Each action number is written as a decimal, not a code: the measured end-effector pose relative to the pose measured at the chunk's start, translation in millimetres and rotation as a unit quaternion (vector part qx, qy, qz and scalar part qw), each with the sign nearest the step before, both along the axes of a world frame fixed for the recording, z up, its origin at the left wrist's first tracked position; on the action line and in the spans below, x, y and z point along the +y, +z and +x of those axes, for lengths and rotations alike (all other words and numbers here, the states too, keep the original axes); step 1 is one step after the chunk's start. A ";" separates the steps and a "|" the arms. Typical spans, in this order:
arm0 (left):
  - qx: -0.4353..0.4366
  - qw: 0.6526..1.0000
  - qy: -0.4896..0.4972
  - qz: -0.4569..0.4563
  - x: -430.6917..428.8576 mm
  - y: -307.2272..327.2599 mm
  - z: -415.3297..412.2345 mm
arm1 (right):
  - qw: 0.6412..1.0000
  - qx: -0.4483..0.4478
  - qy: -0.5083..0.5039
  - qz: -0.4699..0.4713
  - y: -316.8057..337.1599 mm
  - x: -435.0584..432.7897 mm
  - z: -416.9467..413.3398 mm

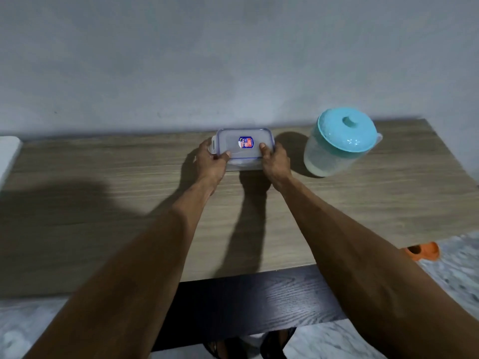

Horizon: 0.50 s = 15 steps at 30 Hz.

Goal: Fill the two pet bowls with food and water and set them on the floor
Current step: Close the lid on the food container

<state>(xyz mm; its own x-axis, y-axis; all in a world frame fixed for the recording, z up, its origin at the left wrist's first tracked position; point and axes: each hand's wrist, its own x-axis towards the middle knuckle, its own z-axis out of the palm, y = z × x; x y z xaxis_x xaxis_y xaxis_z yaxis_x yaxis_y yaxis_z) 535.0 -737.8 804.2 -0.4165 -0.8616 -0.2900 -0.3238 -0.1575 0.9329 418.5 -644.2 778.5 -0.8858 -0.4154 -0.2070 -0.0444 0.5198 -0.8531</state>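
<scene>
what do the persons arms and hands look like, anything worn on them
Both forearms are bare from the bottom of the frame up to the wrists: no sleeves show. The left hand and the right hand wear no gloves. No watch, bracelet or ring can be seen, though the picture is soft and the far sides of the fingers are hidden.

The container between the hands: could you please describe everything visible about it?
The container is a small rectangular box of clear plastic, its lid on, blue-rimmed, with a blue and red sticker. It sits flat on the table near the wall, left of the pitcher. The left hand and right hand grip its ends, thumbs on the lid.
</scene>
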 end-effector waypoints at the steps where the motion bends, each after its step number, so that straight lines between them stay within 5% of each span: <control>1: 0.001 1.000 0.000 -0.007 0.0 -0.7 -0.1 | 1.000 0.000 0.001 -0.001 -0.6 -0.6 -0.5; 15: 0.032 0.995 0.002 0.090 -2.4 -7.5 -2.8 | 0.999 -0.024 -0.028 -0.032 4.3 1.6 7.2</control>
